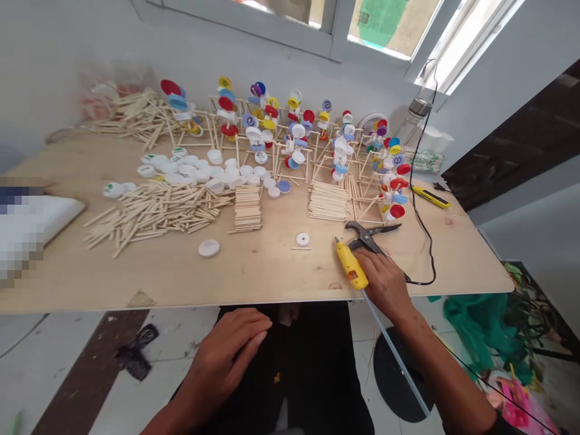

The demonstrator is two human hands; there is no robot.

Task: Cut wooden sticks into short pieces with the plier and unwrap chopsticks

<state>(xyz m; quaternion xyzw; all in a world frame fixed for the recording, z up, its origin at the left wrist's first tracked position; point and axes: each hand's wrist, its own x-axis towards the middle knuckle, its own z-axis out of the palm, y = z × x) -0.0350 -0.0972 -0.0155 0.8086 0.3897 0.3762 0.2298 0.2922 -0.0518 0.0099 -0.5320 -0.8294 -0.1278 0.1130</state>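
A clear bottle (409,125) stands at two o'clock on the surface (272,281), its contents indistinct. Near the centre lies a brown-centred white cap (302,240), with a stick (301,248) just beside its six-o'clock edge. At four o'clock, the right hand (383,281) wraps around a yellow glue gun (351,266), tip toward eleven. At seven, the left hand (231,347), fingers extended side by side, lies over the lap (312,374).

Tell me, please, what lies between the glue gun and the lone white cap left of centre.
Between the glue gun and that cap, the head view shows another white cap and a stick.
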